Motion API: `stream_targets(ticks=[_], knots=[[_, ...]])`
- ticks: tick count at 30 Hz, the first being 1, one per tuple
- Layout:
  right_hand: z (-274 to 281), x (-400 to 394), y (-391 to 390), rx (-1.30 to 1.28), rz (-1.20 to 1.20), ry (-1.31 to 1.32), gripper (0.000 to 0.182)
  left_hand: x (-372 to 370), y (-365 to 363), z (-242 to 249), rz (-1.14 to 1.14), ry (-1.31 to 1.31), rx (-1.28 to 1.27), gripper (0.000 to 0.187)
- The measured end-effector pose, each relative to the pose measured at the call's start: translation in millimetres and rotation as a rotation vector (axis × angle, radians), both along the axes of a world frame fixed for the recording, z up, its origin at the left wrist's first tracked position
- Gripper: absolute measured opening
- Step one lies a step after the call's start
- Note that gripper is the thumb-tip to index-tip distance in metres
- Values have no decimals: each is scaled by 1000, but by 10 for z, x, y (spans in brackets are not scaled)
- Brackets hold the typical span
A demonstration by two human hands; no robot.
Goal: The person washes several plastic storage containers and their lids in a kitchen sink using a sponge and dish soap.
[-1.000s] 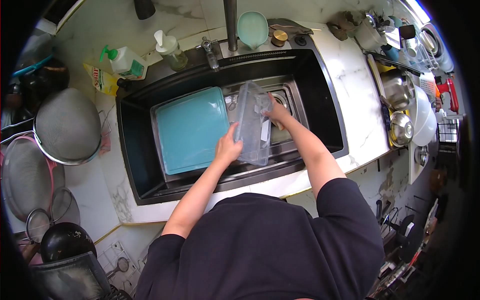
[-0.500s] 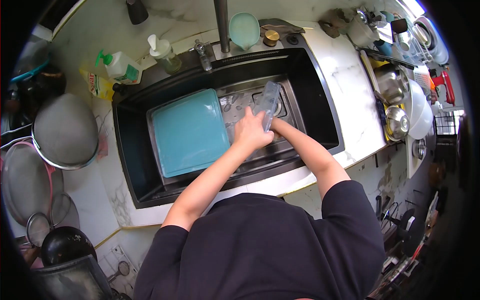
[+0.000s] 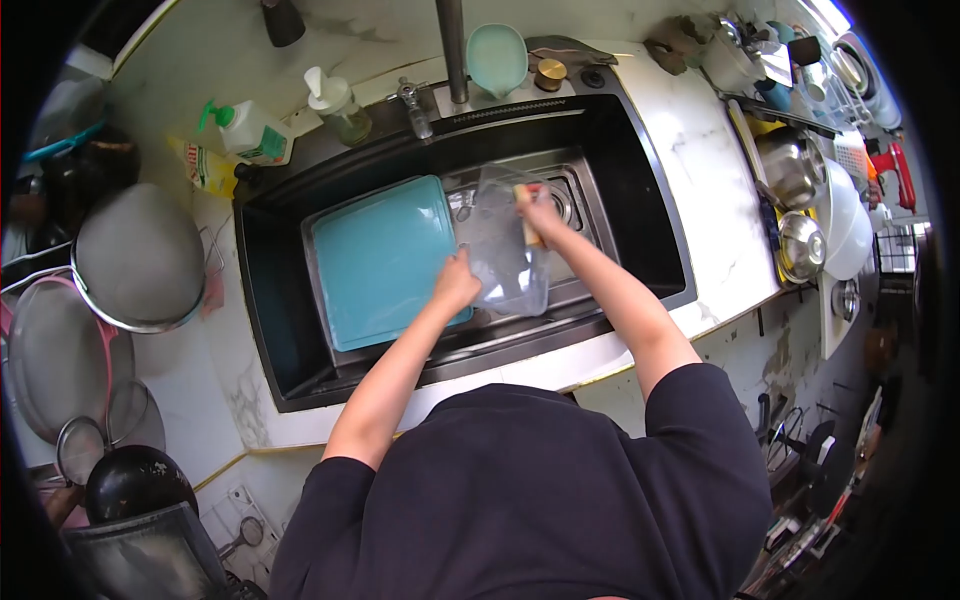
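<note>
A clear plastic container [image 3: 508, 268] is tilted over the right half of the dark sink. My left hand [image 3: 458, 283] grips its near left edge, with the fingers closed around the rim. My right hand [image 3: 540, 212] is over the container's right part, closed on a sponge [image 3: 531, 236] that looks yellowish with some red; motion blurs it. Just left of the container, a turquoise rectangular lid or tray [image 3: 380, 265] lies in the sink [image 3: 275, 310]. Behind my right hand the round drain [image 3: 566, 203] shows in part.
Along the back edge stand a faucet [image 3: 452, 50], a small tap [image 3: 415, 110], a pale green bowl [image 3: 496, 60] and a soap pump bottle [image 3: 338, 105]. A green-capped bottle [image 3: 255, 133] is at the back left. Strainers [image 3: 140, 255] hang left; metal bowls [image 3: 800, 245] sit right.
The container has turned from nearly edge-on to its open face showing, and sits lower. My left hand has moved left and down to its edge. My right hand with the sponge has come into view.
</note>
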State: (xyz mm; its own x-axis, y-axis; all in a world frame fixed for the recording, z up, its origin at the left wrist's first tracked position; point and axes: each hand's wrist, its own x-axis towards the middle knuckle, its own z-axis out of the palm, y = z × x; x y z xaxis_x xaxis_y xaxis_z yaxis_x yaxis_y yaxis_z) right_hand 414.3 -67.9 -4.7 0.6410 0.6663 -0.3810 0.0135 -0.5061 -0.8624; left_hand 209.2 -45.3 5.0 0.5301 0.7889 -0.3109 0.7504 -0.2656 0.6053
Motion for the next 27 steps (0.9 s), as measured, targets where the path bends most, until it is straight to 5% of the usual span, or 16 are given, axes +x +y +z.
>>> stream_targets(ticks=[3, 5, 8, 13, 15, 21, 24, 27], knots=[[-631, -301, -172, -90, 651, -549, 59, 135, -118, -78, -222, 88, -42, 46], [-491, -570, -441, -127, 817, -958, 58, 221, -152, -35, -299, 176, -49, 37], [-642, -526, -514, -111, 1081, -1024, 53, 261, -157, -222, -256, 235, -97, 38], [-542, -360, -244, -299, 1180, -876, 46, 342, -221, -451, -186, 289, -95, 36], [-777, -187, -21, -21, 912, -1169, 45, 356, -206, -440, -184, 291, -97, 35], [-788, -168, 475, -207, 741, -1051, 44, 281, -231, -397, -187, 318, -88, 27], [-539, -313, 364, -460, 976, -828, 41, 271, -218, -395, -160, 301, -128, 34], [-688, -223, 182, -284, 1011, -971, 42, 247, -207, -367, -204, 297, -100, 38]])
